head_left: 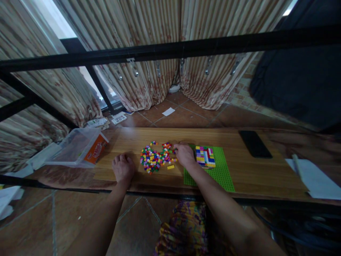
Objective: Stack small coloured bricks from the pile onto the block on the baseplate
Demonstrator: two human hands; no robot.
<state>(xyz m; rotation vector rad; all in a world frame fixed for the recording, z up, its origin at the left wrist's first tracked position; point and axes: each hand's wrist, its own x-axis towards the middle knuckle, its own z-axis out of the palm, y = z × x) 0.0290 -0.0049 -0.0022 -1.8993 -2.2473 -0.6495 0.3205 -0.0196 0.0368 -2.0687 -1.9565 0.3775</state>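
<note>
My left hand (123,168) rests on the wooden table, left of a pile of small colourful building bricks (151,160). Its fingers are loosely curled in, and no brick shows in them. At the pile's right edge is my right hand (184,153), its thumb and fingertips pinched together beside some bricks; whatever lies between them is too small to make out. The right wrist passes over a green baseplate (223,167). On that plate stands a square, multicoloured brick build (205,156), just right of my right hand. A yellow brick (171,167) lies apart, below the pile.
A clear plastic box (71,145) with an orange label stands at the table's left end. To the right lie a black phone (255,143) and white paper (317,177) with a pen (296,165). A dark metal bar (160,48) crosses beyond the table, before striped curtains.
</note>
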